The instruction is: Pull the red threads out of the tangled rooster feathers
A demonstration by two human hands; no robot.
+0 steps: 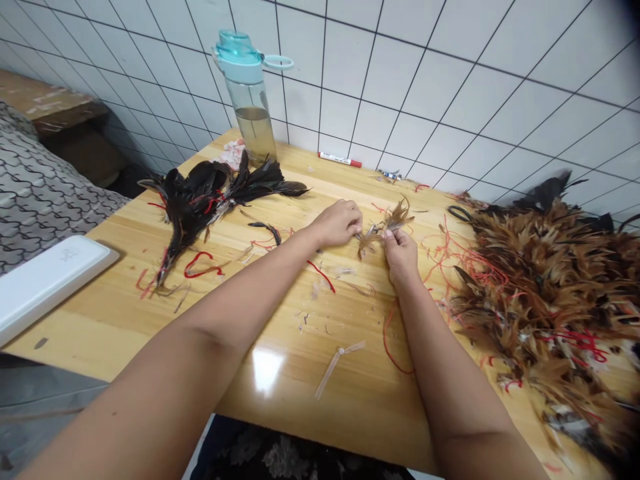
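Note:
My right hand (401, 259) pinches a small tuft of brown feathers (399, 217) between thumb and fingers above the table. Close beside it on the left, my left hand (340, 223) is closed with its fingers curled down. What its fingertips hold, if anything, is hidden. More loose brown feathers (368, 245) lie between the two hands. To the right spreads a large pile of brown feathers (555, 267), with red string (467, 257) tangled along its near side. Bundles of black feathers (187, 200), tied with red string, rest at the left.
A water bottle (250, 100) stands at the back by the tiled wall (400, 73). A red-and-white marker (340, 160) lies along the wall. On the left edge sits a white box-like object (55, 280). Scraps and a clear knotted strip (333, 369) dot the wooden table (300, 427).

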